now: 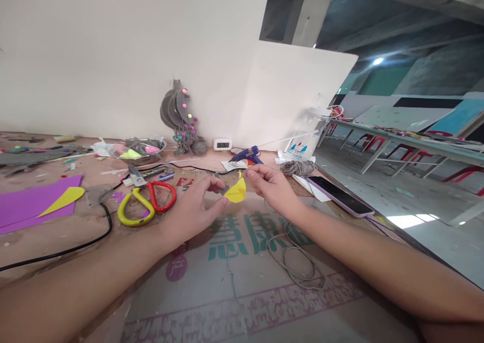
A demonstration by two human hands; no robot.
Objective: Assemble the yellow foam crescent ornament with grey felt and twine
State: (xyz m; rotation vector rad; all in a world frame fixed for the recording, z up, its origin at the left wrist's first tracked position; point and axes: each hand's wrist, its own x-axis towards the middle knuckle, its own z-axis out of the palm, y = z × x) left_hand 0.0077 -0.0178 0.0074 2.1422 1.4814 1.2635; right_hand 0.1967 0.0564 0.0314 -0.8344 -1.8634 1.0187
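Note:
Near the middle of the view, my left hand (198, 202) pinches a small yellow piece (236, 191) with a grey part beside it. My right hand (270, 184) is closed at the piece's upper right tip; what its fingers grip is too small to make out. Grey string (298, 267) lies in loops below my right forearm. Scissors (145, 202) with one yellow and one red handle lie left of my left hand. Behind my hands sits a blue glue gun (247, 154). Another yellow piece (65, 200) rests on purple sheets (34, 202) at the left.
A bowl (145, 156) of colourful bits, a grey hanging ornament (179, 116) and a small clock (223, 144) stand at the back. A yarn ball (298, 168), a phone (338, 196) and a white container (302, 139) are on the right. A black cable (75, 250) crosses the left side.

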